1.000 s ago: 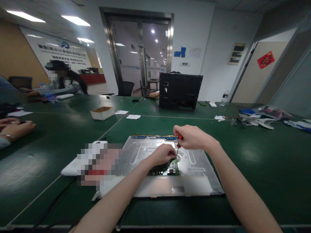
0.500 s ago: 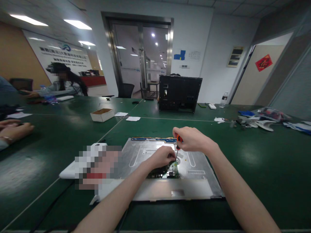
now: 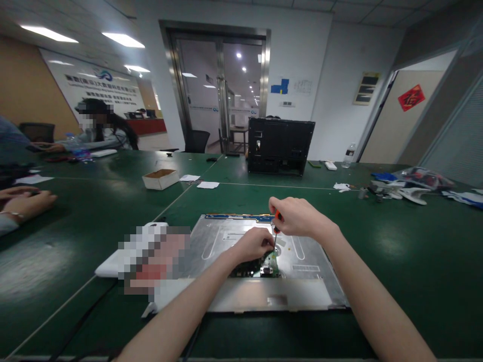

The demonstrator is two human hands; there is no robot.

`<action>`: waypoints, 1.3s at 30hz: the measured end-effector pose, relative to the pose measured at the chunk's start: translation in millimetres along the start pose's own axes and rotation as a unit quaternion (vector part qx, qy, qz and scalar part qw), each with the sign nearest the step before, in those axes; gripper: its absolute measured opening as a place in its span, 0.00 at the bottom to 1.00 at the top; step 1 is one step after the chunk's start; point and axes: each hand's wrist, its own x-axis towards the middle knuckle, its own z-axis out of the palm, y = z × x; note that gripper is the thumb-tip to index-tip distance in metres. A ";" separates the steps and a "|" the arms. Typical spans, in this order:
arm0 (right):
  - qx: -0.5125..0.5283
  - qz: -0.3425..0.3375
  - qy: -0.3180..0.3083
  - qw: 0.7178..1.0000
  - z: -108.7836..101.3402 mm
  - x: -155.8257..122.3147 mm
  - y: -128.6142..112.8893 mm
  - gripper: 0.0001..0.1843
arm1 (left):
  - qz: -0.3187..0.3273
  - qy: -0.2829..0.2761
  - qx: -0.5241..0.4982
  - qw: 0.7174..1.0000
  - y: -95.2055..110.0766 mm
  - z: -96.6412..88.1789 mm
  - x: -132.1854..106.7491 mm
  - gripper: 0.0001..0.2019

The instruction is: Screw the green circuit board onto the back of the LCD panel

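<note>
My right hand (image 3: 296, 213) is closed around the orange-and-black handle of a screwdriver (image 3: 278, 217), whose thin shaft points down. The shaft's tip meets the corner of a green circuit board (image 3: 269, 261). My left hand (image 3: 253, 245) has its fingers pinched together right beside that tip; what they hold, if anything, is hidden. Under both hands a silver metal display panel (image 3: 305, 281) lies flat on the table, with a narrow blue circuit strip (image 3: 234, 217) along its far edge. Part of the green board is covered by my left hand and forearm.
On the green table (image 3: 396, 241), a white device (image 3: 109, 264), partly blurred out, lies left of the panel. Further off are an open white box (image 3: 161, 180) and a black monitor casing (image 3: 281, 146). Plastic parts (image 3: 413, 195) lie far right. Another person's hands (image 3: 32, 203) are at left.
The whole view has shifted slightly to the right. Both hands and the screwdriver stay at almost the same spot on the board.
</note>
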 end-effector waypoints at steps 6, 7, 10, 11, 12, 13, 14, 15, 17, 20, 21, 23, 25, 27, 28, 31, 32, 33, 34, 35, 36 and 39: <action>-0.044 0.026 -0.006 0.999 -1.1 1.3 -1.2 0.17 | 0.006 0.007 -0.004 1.000 -0.9 1.7 0.1 0.06; -0.040 0.021 -0.004 0.999 -1.1 0.2 -0.9 0.15 | 0.005 0.008 -0.003 1.000 -0.4 1.6 -0.1 0.06; -0.015 0.001 0.004 1.000 -0.7 -3.5 -0.5 0.10 | 0.004 0.006 -0.002 1.000 1.6 0.7 -0.6 0.07; -0.010 -0.004 0.006 1.000 -0.6 -4.1 -0.6 0.10 | 0.004 0.005 -0.002 1.000 2.2 0.5 -0.7 0.08; -0.009 -0.006 0.008 1.000 -0.4 -4.1 -0.7 0.10 | 0.003 0.004 0.000 1.000 2.6 0.3 -0.7 0.08; -0.011 -0.005 0.009 1.000 -0.3 -3.6 -0.9 0.10 | 0.002 0.004 0.003 1.000 2.9 0.2 -0.8 0.08; -0.018 0.000 0.009 1.000 -0.2 -2.5 -1.2 0.10 | 0.002 0.003 0.004 1.000 2.9 0.3 -0.8 0.08; -0.028 0.008 0.009 1.000 -0.2 -1.2 -1.4 0.09 | 0.002 0.004 0.006 1.000 2.8 0.4 -0.8 0.07; -0.047 0.023 0.004 0.999 -0.4 1.6 -1.6 0.11 | 0.003 0.005 0.006 1.000 2.2 1.0 -0.8 0.06; -0.060 0.036 -0.003 0.998 -1.2 3.0 -1.2 0.20 | 0.005 0.008 0.005 1.000 1.3 1.5 -0.8 0.06; -0.057 0.034 -0.005 0.998 -1.4 2.4 -0.9 0.20 | 0.005 0.008 0.005 1.000 1.2 1.5 -0.9 0.06; -0.042 0.021 -0.006 0.999 -1.4 0.3 -0.4 0.15 | 0.005 0.007 0.005 1.000 1.6 1.2 -0.9 0.07; -0.026 0.007 0.001 1.000 -0.7 -1.2 -0.7 0.09 | 0.007 0.005 0.004 1.000 2.3 0.6 -0.8 0.08; -0.026 0.007 0.007 1.000 0.3 -0.7 -2.0 0.08 | 0.008 0.003 0.004 1.000 3.2 -0.1 -0.7 0.08; -0.033 0.014 0.008 0.999 0.8 0.4 -3.0 0.08 | 0.007 0.003 0.005 1.000 3.6 -0.3 -0.7 0.07; -0.063 0.040 0.009 0.997 1.7 5.5 -6.1 0.11 | 0.000 0.003 0.008 1.000 4.3 -0.8 -0.4 0.06; -0.069 0.048 0.010 0.996 2.0 7.0 -6.7 0.15 | -0.003 0.002 0.008 1.000 4.4 -0.9 -0.3 0.06; -0.071 0.052 0.011 0.996 2.3 8.2 -7.0 0.19 | -0.004 0.002 0.007 1.000 4.4 -0.8 -0.2 0.06; -0.071 0.054 0.012 0.996 2.7 8.9 -7.0 0.22 | -0.005 0.002 0.005 1.000 4.4 -0.8 -0.2 0.06; -0.071 0.054 0.015 0.996 3.2 9.0 -6.6 0.24 | -0.006 0.001 0.003 1.000 4.3 -0.7 -0.2 0.06; -0.070 0.052 0.018 0.996 3.7 8.7 -6.0 0.25 | -0.005 0.000 0.001 1.000 4.1 -0.5 -0.2 0.06; -0.065 0.047 0.028 0.996 4.1 5.9 -3.7 0.25 | -0.001 0.004 0.000 1.000 3.5 0.1 -0.4 0.06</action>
